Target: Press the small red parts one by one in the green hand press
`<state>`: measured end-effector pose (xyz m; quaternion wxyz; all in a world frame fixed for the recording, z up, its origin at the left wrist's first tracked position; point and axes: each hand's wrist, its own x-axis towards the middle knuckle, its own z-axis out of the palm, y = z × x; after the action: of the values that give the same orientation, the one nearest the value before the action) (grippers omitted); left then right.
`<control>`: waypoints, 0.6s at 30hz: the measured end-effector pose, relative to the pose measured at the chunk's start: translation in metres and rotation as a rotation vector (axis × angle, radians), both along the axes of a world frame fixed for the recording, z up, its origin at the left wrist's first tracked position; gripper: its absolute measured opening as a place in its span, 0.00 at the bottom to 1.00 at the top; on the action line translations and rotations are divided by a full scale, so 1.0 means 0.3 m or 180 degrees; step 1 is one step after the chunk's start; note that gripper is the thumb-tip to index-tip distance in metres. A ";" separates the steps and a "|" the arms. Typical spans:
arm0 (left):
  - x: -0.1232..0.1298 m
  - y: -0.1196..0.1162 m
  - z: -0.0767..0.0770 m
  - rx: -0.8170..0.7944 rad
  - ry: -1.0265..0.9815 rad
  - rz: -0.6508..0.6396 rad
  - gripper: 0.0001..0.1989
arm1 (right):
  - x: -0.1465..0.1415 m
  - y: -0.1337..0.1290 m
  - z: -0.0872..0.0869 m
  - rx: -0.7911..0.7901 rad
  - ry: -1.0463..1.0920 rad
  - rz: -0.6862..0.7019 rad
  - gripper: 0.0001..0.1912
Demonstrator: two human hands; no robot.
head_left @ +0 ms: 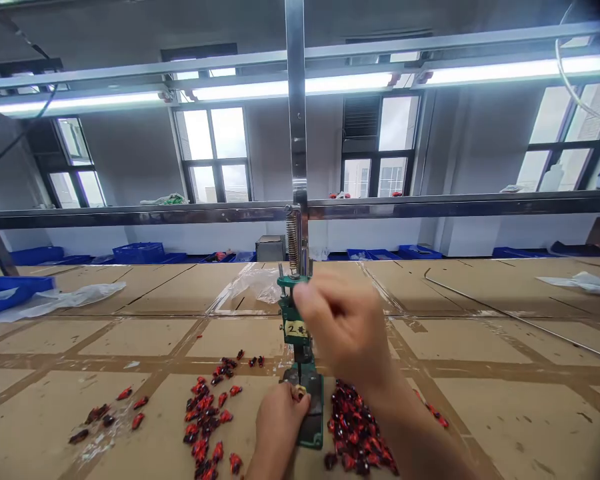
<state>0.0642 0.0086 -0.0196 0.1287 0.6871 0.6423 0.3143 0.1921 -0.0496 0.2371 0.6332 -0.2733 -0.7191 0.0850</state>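
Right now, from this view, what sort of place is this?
Probably a small factory assembly workshop: a green hand-operated bench press stands on a long cardboard-covered workbench, heaps of small red-and-black parts lie beside it, and blue plastic crates line the far wall.

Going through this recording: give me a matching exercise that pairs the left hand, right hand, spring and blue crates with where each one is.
Column 1:
1. Left hand
2. Right hand
3. Spring
4. Blue crates

Column 2:
A. On top of the green press
B. Along the far wall, beyond the table
C. Pinching a small piece at the press base
D. Raised in front of the press

Pairs: 1-C, 2-D, 3-A, 4-B
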 end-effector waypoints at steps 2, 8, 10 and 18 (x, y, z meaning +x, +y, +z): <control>0.042 -0.046 0.028 -0.0476 -0.0140 -0.0116 0.09 | 0.008 0.108 0.096 -0.0172 0.0441 -0.0134 0.27; -0.124 -0.030 0.184 -0.0585 0.0138 -0.0102 0.13 | 0.034 0.229 0.146 -0.0072 0.0739 -0.0010 0.26; -0.261 0.041 0.204 -0.0553 0.0899 0.0571 0.23 | 0.033 0.218 0.130 -0.0015 0.0765 0.0059 0.26; -0.416 0.160 0.072 -0.0945 0.1227 0.0919 0.13 | 0.011 0.211 0.118 0.0074 0.0947 -0.0024 0.25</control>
<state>-0.0605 0.0565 0.0021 0.0573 0.6092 0.7852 0.0954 0.1955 0.0136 0.2725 0.7362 -0.2531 -0.6173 0.1139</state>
